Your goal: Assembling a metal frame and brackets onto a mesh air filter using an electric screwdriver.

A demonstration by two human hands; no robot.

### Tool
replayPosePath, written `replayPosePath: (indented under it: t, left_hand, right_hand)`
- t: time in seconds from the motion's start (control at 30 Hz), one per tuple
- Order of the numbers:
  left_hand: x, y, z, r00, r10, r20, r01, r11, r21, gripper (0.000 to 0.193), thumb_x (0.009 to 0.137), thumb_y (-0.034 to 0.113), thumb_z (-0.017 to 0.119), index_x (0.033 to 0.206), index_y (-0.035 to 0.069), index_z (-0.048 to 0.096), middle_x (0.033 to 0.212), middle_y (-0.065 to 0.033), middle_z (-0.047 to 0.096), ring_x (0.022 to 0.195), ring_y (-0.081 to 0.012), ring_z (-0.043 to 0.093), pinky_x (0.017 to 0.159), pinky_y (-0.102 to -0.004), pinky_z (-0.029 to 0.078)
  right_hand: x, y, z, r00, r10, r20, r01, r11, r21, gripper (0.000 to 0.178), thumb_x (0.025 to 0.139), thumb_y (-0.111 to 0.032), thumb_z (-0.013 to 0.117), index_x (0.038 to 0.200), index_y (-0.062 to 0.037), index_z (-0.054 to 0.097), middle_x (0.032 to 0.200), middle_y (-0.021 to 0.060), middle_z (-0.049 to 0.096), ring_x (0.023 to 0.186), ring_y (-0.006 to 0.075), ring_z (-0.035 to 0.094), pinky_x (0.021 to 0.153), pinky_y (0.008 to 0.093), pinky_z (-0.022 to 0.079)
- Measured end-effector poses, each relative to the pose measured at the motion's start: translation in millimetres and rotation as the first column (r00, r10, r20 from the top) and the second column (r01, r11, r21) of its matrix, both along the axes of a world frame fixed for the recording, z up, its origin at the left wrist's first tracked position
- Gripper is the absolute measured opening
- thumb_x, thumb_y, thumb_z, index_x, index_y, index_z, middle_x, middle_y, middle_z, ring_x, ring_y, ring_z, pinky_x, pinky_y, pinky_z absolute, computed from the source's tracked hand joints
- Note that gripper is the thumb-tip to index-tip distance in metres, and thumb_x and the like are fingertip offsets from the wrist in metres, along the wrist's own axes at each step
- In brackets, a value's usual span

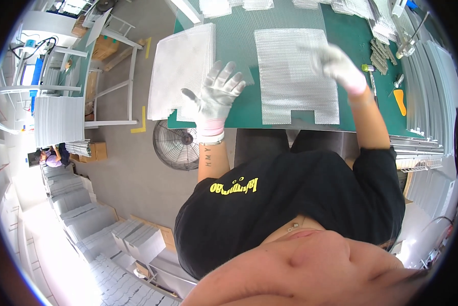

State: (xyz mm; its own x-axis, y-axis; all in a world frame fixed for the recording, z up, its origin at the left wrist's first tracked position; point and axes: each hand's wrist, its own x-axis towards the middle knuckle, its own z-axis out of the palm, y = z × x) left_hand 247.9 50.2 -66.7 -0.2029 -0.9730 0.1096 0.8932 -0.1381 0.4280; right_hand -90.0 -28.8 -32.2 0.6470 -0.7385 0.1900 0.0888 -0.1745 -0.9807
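Observation:
My left hand (214,99), in a white glove with a pink cuff, is spread open over the right edge of a stack of white mesh sheets (175,76). No object shows in its fingers. A single silvery mesh sheet (290,81) with a notch in its near edge lies flat on the green table (244,115). My right hand (341,69), gloved alike, hovers at that sheet's far right corner. Motion smears its fingers, so whether they hold or touch anything is unclear.
Mesh strips (383,56), a green-headed tool (367,68) and an orange-handled tool (400,102) lie at the right. Long pale panels (433,86) stand beyond them. A floor fan (178,145) is below the table's left edge. Another person (53,158) is far left.

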Motion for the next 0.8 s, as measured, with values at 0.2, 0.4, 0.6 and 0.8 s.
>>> replayPosePath:
  t: [0.2, 0.4, 0.6, 0.8]
  left_hand:
    - [-55, 31, 0, 0.276, 0.301, 0.913, -0.318, 0.925, -0.209, 0.031, 0.092, 0.004, 0.068, 0.121, -0.003, 0.062, 0.096, -0.005, 0.071, 0.075, -0.0058, 0.063, 0.065, -0.0204, 0.051]
    - [-83, 61, -46, 0.161, 0.309, 0.937, -0.244, 0.933, -0.266, 0.045, 0.084, 0.009, 0.076, 0.124, -0.005, 0.063, 0.093, -0.0058, 0.07, 0.071, -0.0064, 0.06, 0.064, -0.0216, 0.05]
    - [-92, 67, -55, -0.117, 0.366, 0.923, -0.235, 0.893, -0.384, 0.076, 0.079, 0.015, 0.079, 0.143, -0.006, 0.044, 0.084, -0.0063, 0.065, 0.063, -0.0112, 0.056, 0.061, -0.0265, 0.05]
    - [-90, 65, -57, -0.177, 0.17, 0.969, -0.18, 0.963, -0.202, 0.08, 0.08, 0.016, 0.077, 0.146, -0.008, 0.039, 0.081, -0.0079, 0.063, 0.064, -0.0146, 0.06, 0.065, -0.0289, 0.052]
  right_hand:
    - [-28, 111, -30, 0.833, -0.407, -0.375, 0.474, 0.874, 0.104, 0.075, 0.085, -0.012, 0.07, 0.15, 0.0053, 0.037, 0.095, 0.0007, 0.059, 0.077, 0.0072, 0.051, 0.072, 0.0218, 0.045]
    - [-34, 134, -59, 0.528, -0.807, -0.266, 0.737, 0.591, -0.328, 0.076, 0.085, -0.012, 0.074, 0.15, 0.0022, 0.037, 0.128, 0.0191, 0.061, 0.097, 0.0187, 0.061, 0.09, 0.0302, 0.05]
    - [-30, 141, -59, 0.531, -0.75, -0.395, 0.729, 0.642, -0.237, 0.077, 0.083, -0.01, 0.072, 0.151, -0.0011, 0.036, 0.085, 0.0104, 0.066, 0.066, 0.0172, 0.061, 0.067, 0.0311, 0.052]
    - [-30, 141, -77, 0.483, -0.71, -0.512, 0.699, 0.665, -0.262, 0.074, 0.083, -0.014, 0.071, 0.15, -0.0048, 0.039, 0.082, 0.0142, 0.064, 0.064, 0.024, 0.061, 0.067, 0.0334, 0.053]
